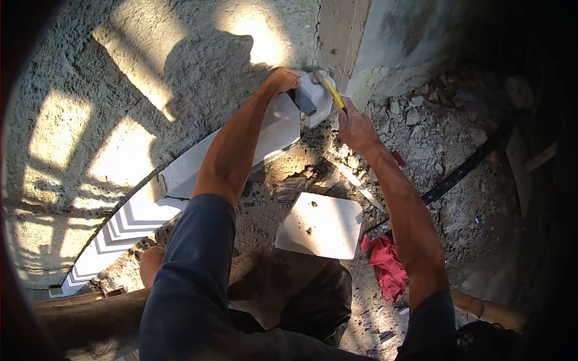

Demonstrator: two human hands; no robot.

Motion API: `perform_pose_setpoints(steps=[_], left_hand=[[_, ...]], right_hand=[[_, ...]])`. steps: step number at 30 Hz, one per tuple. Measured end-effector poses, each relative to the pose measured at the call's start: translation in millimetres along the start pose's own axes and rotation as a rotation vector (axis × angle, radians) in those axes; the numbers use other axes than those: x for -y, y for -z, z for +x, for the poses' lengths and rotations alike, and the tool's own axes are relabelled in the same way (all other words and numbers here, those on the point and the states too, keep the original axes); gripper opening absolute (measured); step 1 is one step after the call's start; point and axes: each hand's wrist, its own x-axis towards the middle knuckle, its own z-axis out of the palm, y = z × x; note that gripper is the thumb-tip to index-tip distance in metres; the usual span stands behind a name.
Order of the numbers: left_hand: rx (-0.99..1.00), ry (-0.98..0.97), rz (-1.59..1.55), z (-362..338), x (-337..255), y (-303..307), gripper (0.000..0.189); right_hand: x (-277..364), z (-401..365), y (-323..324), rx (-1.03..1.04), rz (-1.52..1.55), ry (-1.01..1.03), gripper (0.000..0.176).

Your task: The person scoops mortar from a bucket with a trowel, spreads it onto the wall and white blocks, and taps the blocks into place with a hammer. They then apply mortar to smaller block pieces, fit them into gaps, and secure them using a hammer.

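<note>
My right hand (356, 127) is wrapped round the handle of a hammer (333, 93) with a yellow grip. The hammer's head lies over a white block (318, 113) in the corner where the walls meet. My left hand (284, 80) is closed at the top edge of this white work, left of the hammer head. What its fingers hold, if anything, is hidden. Just below the hammer head, a short grey pipe (306, 103) sticks out between the block and a long white moulding (280, 129). The moulding runs down left along the rough wall.
Broken rubble (415, 135) covers the ground at right, crossed by a dark bar (460, 174). A white board (320, 225) with dark specks lies below my arms. Beside it are a red cloth (387, 268) and a wooden stick (355, 180). Bamboo poles (490, 313) cross near my body.
</note>
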Motion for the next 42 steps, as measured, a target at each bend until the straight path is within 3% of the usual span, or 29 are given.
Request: perform_pose_setpoints(steps=[2, 4, 8, 11, 14, 16, 17, 19, 20, 24, 26, 27, 29, 30, 31, 33, 34, 37, 39, 41, 42], left_hand=[[-0.054, 0.058, 0.170, 0.0, -10.3, -0.9, 0.041], [-0.029, 0.083, 0.093, 1.5, -1.3, -0.8, 0.042], [-0.006, 0.067, 0.122, 8.7, -1.6, 5.7, 0.044], [0.046, -0.004, 0.225, 12.1, -2.0, 6.8, 0.044], [0.026, 0.054, 0.123, 12.8, -2.5, 4.9, 0.044], [0.033, 0.073, 0.105, 11.5, -2.5, 5.2, 0.045], [0.016, 0.064, 0.139, 15.1, -0.5, 5.2, 0.045], [-0.005, 0.054, 0.171, 23.4, 7.5, 4.9, 0.046], [-0.053, 0.044, 0.243, 31.8, 15.5, 3.7, 0.049], [-0.082, 0.060, 0.238, 28.3, 9.6, 2.4, 0.050], [-0.076, 0.032, 0.216, 26.3, 5.4, 1.5, 0.049], [-0.065, 0.015, 0.202, 24.1, 6.4, 1.9, 0.048], [-0.091, 0.029, 0.212, 18.7, 4.0, 0.0, 0.047], [-0.117, 0.029, 0.217, 15.7, 0.9, -1.0, 0.047], [-0.121, 0.026, 0.217, 17.9, -0.1, 0.3, 0.047], [-0.136, 0.075, 0.311, 26.4, 4.5, -1.0, 0.043], [-0.133, 0.071, 0.316, 31.2, 12.2, -3.5, 0.043], [-0.130, -0.083, 0.757, 50.1, 32.1, 1.8, 0.037], [-0.057, -0.080, 0.672, 48.6, 23.7, 6.9, 0.036], [-0.014, -0.069, 0.641, 26.5, 4.7, 3.6, 0.036], [-0.070, 0.032, 0.426, 19.3, 0.0, -1.0, 0.037]], right_hand=[[25.8, 1.6, 26.9, 0.054, 0.045, -0.066, 0.038], [33.0, -6.3, 31.3, 0.134, 0.098, -0.148, 0.038], [24.1, -0.9, 25.4, 0.078, 0.038, -0.058, 0.037], [33.2, -6.4, 38.0, -0.065, -0.005, 0.074, 0.034], [67.2, -18.6, 64.4, -0.180, 0.165, 0.038, 0.032], [73.2, -19.2, 61.2, -0.455, 0.352, 0.141, 0.032], [65.1, -17.3, 52.4, -0.457, 0.354, 0.143, 0.032], [20.9, -8.6, 11.4, -0.119, 0.092, 0.025, 0.034], [-8.9, 1.0, -12.4, -0.044, 0.001, 0.037, 0.035], [30.1, 4.5, 34.8, 0.072, -0.002, 0.031, 0.036], [52.3, 1.0, 49.5, -0.143, 0.060, 0.113, 0.035], [64.0, -3.6, 57.4, -0.138, 0.062, 0.117, 0.035], [81.8, -13.7, 67.3, -0.297, 0.276, 0.081, 0.036], [65.0, -9.4, 43.8, -0.427, 0.317, 0.147, 0.039], [41.2, -3.9, 21.0, -0.429, 0.317, 0.152, 0.039], [2.7, 2.6, -4.6, 0.043, -0.055, -0.048, 0.028], [3.6, 4.5, -0.5, 0.038, -0.052, -0.052, 0.028], [20.6, 12.7, 21.1, 0.079, -0.129, -0.003, 0.039], [52.7, 6.6, 47.2, -0.160, -0.024, 0.067, 0.035], [72.6, -6.1, 61.6, -0.229, 0.064, 0.098, 0.033], [70.9, -6.8, 56.4, -0.337, 0.194, 0.126, 0.032]])
